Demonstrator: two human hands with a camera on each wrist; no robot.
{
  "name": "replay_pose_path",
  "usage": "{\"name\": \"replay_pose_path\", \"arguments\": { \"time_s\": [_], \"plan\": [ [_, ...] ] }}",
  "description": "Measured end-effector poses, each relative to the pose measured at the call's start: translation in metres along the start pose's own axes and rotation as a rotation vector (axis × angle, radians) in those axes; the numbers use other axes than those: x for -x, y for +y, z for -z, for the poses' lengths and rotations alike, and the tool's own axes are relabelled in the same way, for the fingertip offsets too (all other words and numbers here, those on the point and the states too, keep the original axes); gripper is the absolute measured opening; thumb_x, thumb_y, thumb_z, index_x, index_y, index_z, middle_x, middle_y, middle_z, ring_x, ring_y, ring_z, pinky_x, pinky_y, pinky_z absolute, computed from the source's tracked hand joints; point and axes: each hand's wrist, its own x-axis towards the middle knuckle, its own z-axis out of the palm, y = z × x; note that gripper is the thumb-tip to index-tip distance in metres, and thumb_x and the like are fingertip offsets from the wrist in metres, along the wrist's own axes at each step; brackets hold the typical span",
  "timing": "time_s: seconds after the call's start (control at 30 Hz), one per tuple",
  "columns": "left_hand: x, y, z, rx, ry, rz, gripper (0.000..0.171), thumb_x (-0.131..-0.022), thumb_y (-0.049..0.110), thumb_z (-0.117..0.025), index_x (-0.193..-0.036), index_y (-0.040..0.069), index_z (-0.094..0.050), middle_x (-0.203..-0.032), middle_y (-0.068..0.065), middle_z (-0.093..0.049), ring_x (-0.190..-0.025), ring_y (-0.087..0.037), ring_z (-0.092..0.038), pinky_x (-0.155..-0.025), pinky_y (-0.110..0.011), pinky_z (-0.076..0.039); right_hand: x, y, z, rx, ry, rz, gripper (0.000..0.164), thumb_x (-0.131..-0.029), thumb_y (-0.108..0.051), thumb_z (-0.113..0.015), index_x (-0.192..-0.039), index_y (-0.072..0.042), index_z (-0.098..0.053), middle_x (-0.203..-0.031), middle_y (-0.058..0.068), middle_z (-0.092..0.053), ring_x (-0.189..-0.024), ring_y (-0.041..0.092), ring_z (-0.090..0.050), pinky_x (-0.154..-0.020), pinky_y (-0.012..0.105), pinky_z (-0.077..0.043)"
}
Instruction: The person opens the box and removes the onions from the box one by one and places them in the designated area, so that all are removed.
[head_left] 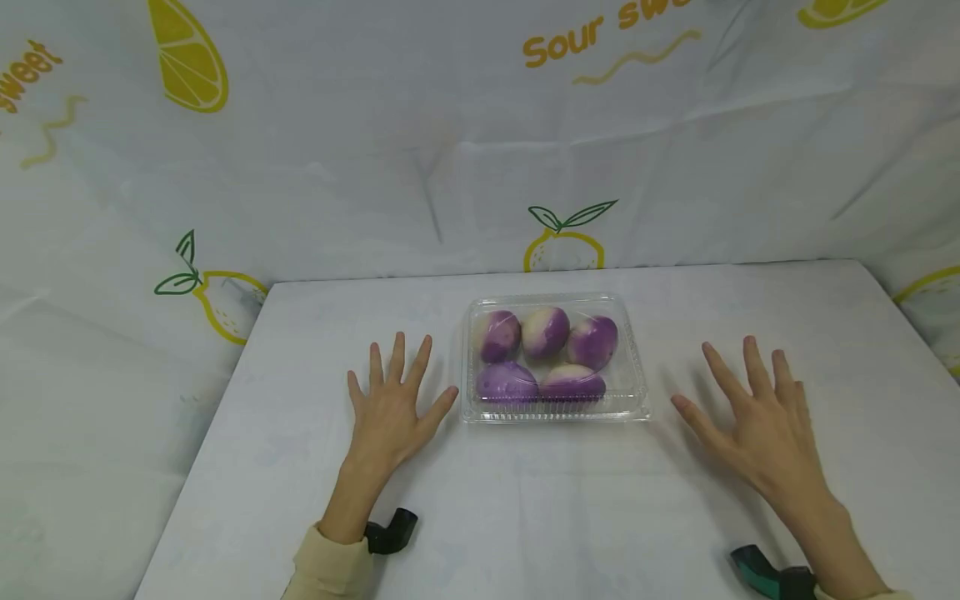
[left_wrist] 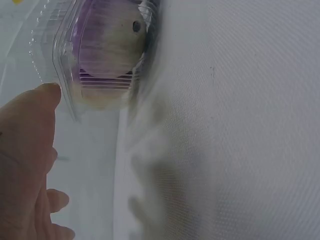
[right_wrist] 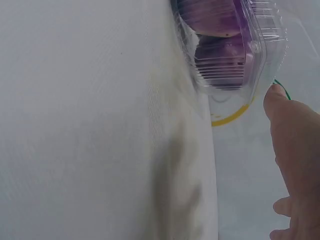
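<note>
A clear plastic clamshell box [head_left: 555, 417] sits with its lid down near the middle of the table. Several purple-and-white turnips [head_left: 592, 342] show through it, three behind and two in front. Left of the box, my left hand [head_left: 390, 421] is held palm down with its fingers spread, the thumb pointing at the box's side. My right hand [head_left: 772, 433] is spread in the same way to the right of the box, farther from it than the left. Nothing is in either hand. Both wrist views show the box's ribbed side and turnips inside beyond the thumb.
The white-covered table [head_left: 555, 517] ends at a back edge just behind the box. Behind and beside it hangs a white cloth [head_left: 360, 167] printed with lemons and lettering. Black camera mounts [head_left: 392, 532] stick out from both wrists over the table.
</note>
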Motion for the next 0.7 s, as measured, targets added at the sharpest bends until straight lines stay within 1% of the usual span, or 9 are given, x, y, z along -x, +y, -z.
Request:
{"name": "replay_pose_path", "arguments": {
  "time_s": [0.1,0.2,0.4,0.43,0.5,0.57,0.63,0.67,0.7],
  "plan": [
    [0.001,0.0,0.0,0.03,0.004,-0.005,0.079,-0.097,0.065,-0.05,-0.164,0.029,-0.025,-0.171,-0.016,-0.02,-0.155,-0.051,-0.018,-0.114,-0.082,-0.017,0.001,-0.003,-0.001,-0.016,0.019,0.009,0.081,-0.094,-0.054,-0.064,-0.161,-0.022,-0.033,-0.166,0.032,-0.019,-0.152,0.061,-0.01,-0.116,0.08,-0.01],
    [0.003,0.0,-0.002,0.102,0.014,-0.019,0.076,-0.1,0.059,-0.049,-0.164,0.026,-0.025,-0.169,-0.017,-0.024,-0.154,-0.049,-0.024,-0.115,-0.08,-0.02,0.002,-0.009,-0.002,-0.069,0.03,0.012,0.079,-0.093,-0.05,-0.067,-0.16,-0.022,-0.036,-0.166,0.03,-0.02,-0.153,0.058,-0.013,-0.115,0.08,-0.014],
    [0.005,0.007,-0.008,0.385,0.007,-0.031,0.069,-0.106,0.047,-0.046,-0.165,0.021,-0.02,-0.169,-0.016,-0.026,-0.154,-0.043,-0.029,-0.118,-0.071,-0.027,0.002,-0.029,-0.008,-0.307,0.012,-0.013,0.073,-0.095,-0.034,-0.071,-0.16,-0.025,-0.037,-0.17,0.02,-0.023,-0.152,0.054,-0.022,-0.099,0.088,-0.023],
    [0.005,0.009,-0.01,0.439,0.003,-0.033,0.069,-0.107,0.046,-0.045,-0.165,0.021,-0.019,-0.17,-0.014,-0.025,-0.155,-0.041,-0.029,-0.12,-0.069,-0.027,0.001,-0.033,-0.009,-0.352,0.019,-0.009,0.073,-0.095,-0.031,-0.071,-0.159,-0.025,-0.038,-0.169,0.018,-0.025,-0.152,0.053,-0.025,-0.108,0.08,-0.029],
    [0.004,0.015,-0.014,0.546,-0.003,-0.055,0.072,-0.107,0.044,-0.046,-0.166,0.019,-0.014,-0.171,-0.013,-0.022,-0.155,-0.038,-0.031,-0.12,-0.065,-0.03,0.0,-0.043,-0.014,-0.457,0.02,0.013,0.074,-0.094,-0.023,-0.072,-0.16,-0.025,-0.037,-0.17,0.016,-0.025,-0.151,0.052,-0.028,-0.122,0.052,-0.035],
    [0.003,0.021,-0.02,0.66,-0.017,-0.088,0.076,-0.106,0.04,-0.049,-0.166,0.017,-0.009,-0.172,-0.013,-0.017,-0.155,-0.037,-0.031,-0.122,-0.059,-0.031,-0.002,-0.051,-0.021,-0.542,0.012,0.04,0.08,-0.092,-0.015,-0.073,-0.161,-0.025,-0.034,-0.17,0.014,-0.023,-0.15,0.051,-0.03,-0.117,0.02,-0.038],
    [0.003,0.028,-0.025,0.759,-0.034,-0.117,0.084,-0.103,0.04,-0.054,-0.166,0.017,-0.004,-0.173,-0.012,-0.013,-0.153,-0.039,-0.033,-0.121,-0.058,-0.034,-0.003,-0.058,-0.028,-0.614,-0.013,0.051,0.088,-0.09,-0.01,-0.075,-0.162,-0.027,-0.029,-0.172,0.011,-0.018,-0.15,0.05,-0.031,-0.113,0.016,-0.04],
    [0.002,0.032,-0.027,0.796,-0.043,-0.13,0.089,-0.102,0.041,-0.057,-0.166,0.017,-0.001,-0.173,-0.013,-0.011,-0.152,-0.041,-0.034,-0.12,-0.058,-0.036,-0.003,-0.061,-0.031,-0.652,-0.033,0.052,0.094,-0.088,-0.007,-0.077,-0.163,-0.029,-0.026,-0.172,0.011,-0.014,-0.15,0.051,-0.029,-0.114,0.026,-0.045],
    [0.002,0.035,-0.03,0.825,-0.051,-0.136,0.094,-0.099,0.043,-0.061,-0.166,0.018,0.0,-0.173,-0.013,-0.009,-0.152,-0.042,-0.033,-0.12,-0.057,-0.037,-0.004,-0.064,-0.034,-0.671,-0.052,0.047,0.099,-0.086,-0.006,-0.079,-0.164,-0.031,-0.022,-0.173,0.01,-0.011,-0.151,0.051,-0.027,-0.113,0.031,-0.047]
  ]
}}
